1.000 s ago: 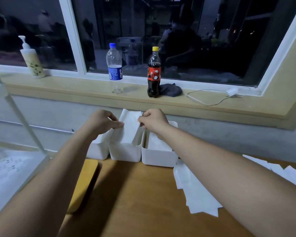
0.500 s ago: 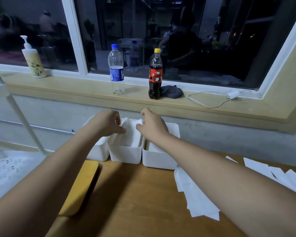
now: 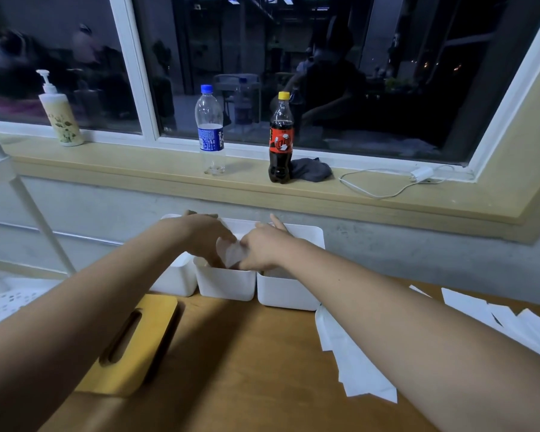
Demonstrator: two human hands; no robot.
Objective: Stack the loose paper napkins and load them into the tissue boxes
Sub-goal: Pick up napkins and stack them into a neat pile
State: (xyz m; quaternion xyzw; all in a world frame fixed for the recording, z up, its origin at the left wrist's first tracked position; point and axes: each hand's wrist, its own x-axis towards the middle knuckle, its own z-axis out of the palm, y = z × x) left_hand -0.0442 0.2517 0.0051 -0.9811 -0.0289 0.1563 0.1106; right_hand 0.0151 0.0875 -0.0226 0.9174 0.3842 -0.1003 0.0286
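A napkin stack is being held in the mouth of the middle tissue box, one of three white boxes at the far edge of the table. It is being touched from either side by the left hand and the right hand. Because of blur, it cannot be told whether either grip is clamped on it. Loose napkins are being borne by the table just beside the right-hand box.

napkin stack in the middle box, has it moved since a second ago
Yes. The napkin stack has gone down: it stood well above the rim of the middle box, and now sits mostly inside it, between the left hand and right hand.
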